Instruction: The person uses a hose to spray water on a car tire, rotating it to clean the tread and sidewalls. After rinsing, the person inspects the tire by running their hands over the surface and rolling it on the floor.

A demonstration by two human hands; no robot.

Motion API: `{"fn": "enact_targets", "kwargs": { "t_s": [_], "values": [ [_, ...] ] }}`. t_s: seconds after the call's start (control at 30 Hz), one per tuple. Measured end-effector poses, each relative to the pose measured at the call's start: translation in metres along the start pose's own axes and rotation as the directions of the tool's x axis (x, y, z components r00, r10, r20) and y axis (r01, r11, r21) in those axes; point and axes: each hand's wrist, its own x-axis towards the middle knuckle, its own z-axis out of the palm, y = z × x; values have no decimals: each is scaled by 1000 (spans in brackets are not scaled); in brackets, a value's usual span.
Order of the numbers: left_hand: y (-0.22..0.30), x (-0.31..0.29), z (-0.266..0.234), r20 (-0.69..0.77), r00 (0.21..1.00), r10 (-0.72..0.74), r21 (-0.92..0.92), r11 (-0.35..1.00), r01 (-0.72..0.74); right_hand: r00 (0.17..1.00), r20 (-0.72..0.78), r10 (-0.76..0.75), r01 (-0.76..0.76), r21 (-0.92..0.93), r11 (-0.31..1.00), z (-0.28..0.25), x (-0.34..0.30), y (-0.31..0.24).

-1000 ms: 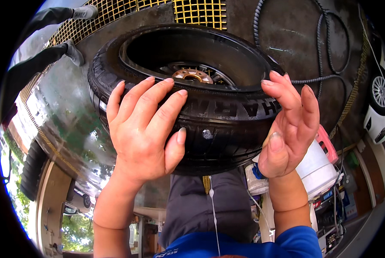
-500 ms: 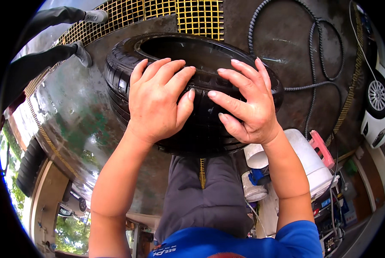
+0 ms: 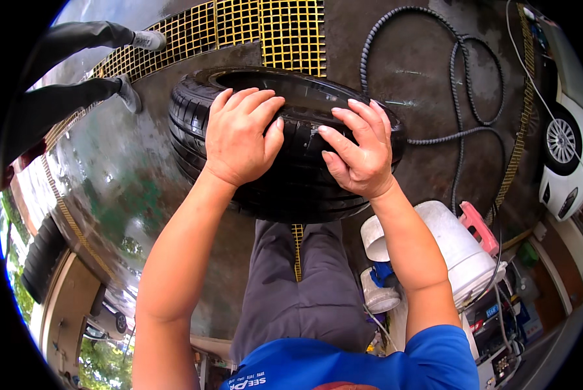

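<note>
A black, wet-looking tire [image 3: 291, 185] is in front of my legs, its grooved tread toward me and its round opening facing up and away. My left hand [image 3: 242, 144] lies over the near upper edge, fingers hooked across the rim side and thumb on the tread. To its right, my right hand [image 3: 364, 155] grips the same edge, fingers bent and slightly apart, thumb against the tread. The fingertips of both hands reach toward the opening. Where the tire meets the floor is hidden.
A dark ribbed hose [image 3: 458, 97] loops over the floor at right. Beyond the tire lies a yellow floor grate [image 3: 292, 32]. Another person's legs [image 3: 77, 88] stand at far left. A white bucket [image 3: 444, 240] and a pink object [image 3: 480, 229] are by my right arm; a white car [image 3: 574, 153] is at far right.
The tire appears slightly smaller and its near side higher in view, with both hands still on it. My right hand's fingers have drawn a little closer together. The whole view has shifted slightly.
</note>
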Motion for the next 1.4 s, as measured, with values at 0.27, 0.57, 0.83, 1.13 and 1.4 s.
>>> {"fn": "enact_targets", "kwargs": {
  "t_s": [0.27,0.57,0.83,1.13,1.4],
  "values": [
    [-4,2,0,-25,1000,7,6,1000,-7,1000,-9,8,-8,24,1000,0,7,1],
    [-5,8,0,-27,1000,5,11,1000,-5,1000,-18,10,-9,36,999,-1,11,6],
    [-5,15,2,-31,1000,3,-3,1000,-3,999,8,-53,53,51,997,-7,19,10],
    [-4,21,4,-47,999,12,-3,1000,-12,985,-144,91,-95,-16,995,5,12,20],
    [2,24,5,-59,998,5,6,1000,-4,926,-254,281,-307,-68,949,4,-1,15]
  ]
}}
